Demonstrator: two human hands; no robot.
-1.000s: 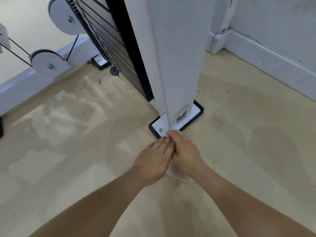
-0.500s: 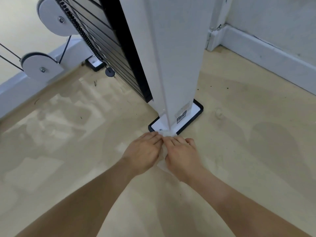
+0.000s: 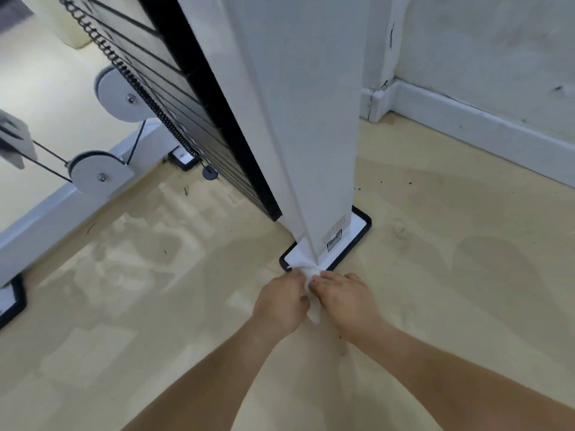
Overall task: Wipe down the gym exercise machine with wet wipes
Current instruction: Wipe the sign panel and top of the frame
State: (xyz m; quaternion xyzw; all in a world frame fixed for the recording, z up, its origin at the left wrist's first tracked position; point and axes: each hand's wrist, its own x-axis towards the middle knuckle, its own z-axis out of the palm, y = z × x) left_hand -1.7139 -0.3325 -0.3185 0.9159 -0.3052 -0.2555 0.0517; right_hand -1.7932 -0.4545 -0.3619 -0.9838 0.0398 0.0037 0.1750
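**Wipe down at the foot of the upright; the rest is hard to judge**

Far left of the white upright [image 3: 306, 119], the low frame rail [image 3: 46, 219] and two pulleys [image 3: 115, 99] with their cables show no wipe near them. From this view I cannot tell whether they have been cleaned. The black weight stack [image 3: 199, 98] stands just left of the upright, with a chain [image 3: 140, 85] hanging across its face.

At the upright's near bottom corner, the left hand [image 3: 281, 301] and right hand [image 3: 347, 301] meet. Both pinch the same bunched wet wipe [image 3: 311, 273], which is pressed against the corner where the upright meets its base plate [image 3: 361, 223]. The work appears to have reached the lowest point of this post. The plate's edges, the stack and the pulleys probably remain.

Right of the upright, dark specks lie on the floor [image 3: 435, 275], and the skirting board [image 3: 466, 126] runs near enough to cramp reaching round the far side. A label [image 3: 334, 244] low on the upright may lift if scrubbed wet.
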